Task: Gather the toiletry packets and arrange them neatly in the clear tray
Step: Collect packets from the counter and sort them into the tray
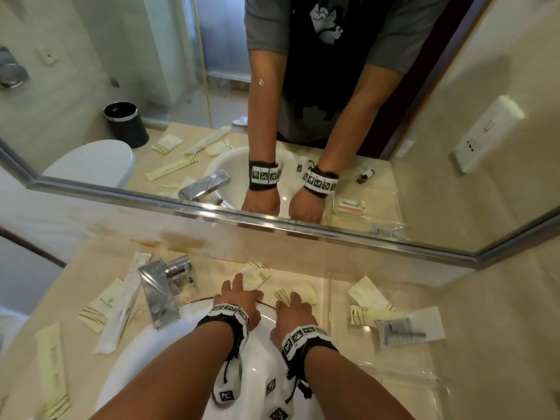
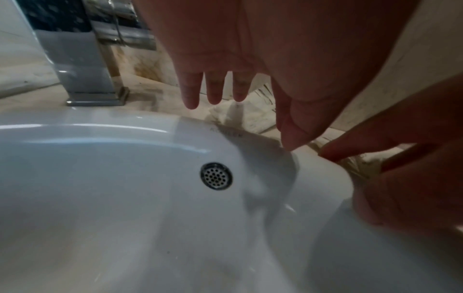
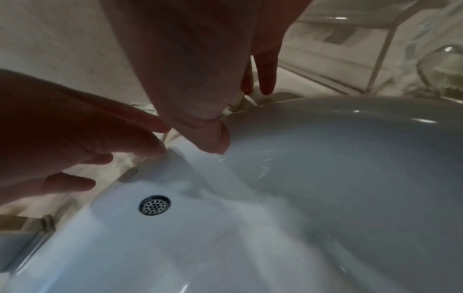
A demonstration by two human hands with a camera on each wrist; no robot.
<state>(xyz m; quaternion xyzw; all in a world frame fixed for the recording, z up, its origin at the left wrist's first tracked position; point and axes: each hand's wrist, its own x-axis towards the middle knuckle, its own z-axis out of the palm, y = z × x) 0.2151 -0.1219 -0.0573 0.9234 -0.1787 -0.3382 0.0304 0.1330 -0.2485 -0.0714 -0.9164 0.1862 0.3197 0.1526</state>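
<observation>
Head view: left hand (image 1: 239, 300) and right hand (image 1: 295, 309) reach over the white sink (image 1: 169, 344), fingers straight and spread, holding nothing. Left fingers (image 2: 190, 93) hover at a cream packet (image 1: 257, 274) at 12 o'clock of the basin; right fingertips touch a second packet (image 1: 300, 294) at 1 o'clock. Clear tray (image 1: 394, 386) sits at 3 o'clock, containing three packets (image 1: 375, 301).

Packets (image 1: 96, 310) on beige counter (image 1: 472, 374)
</observation>
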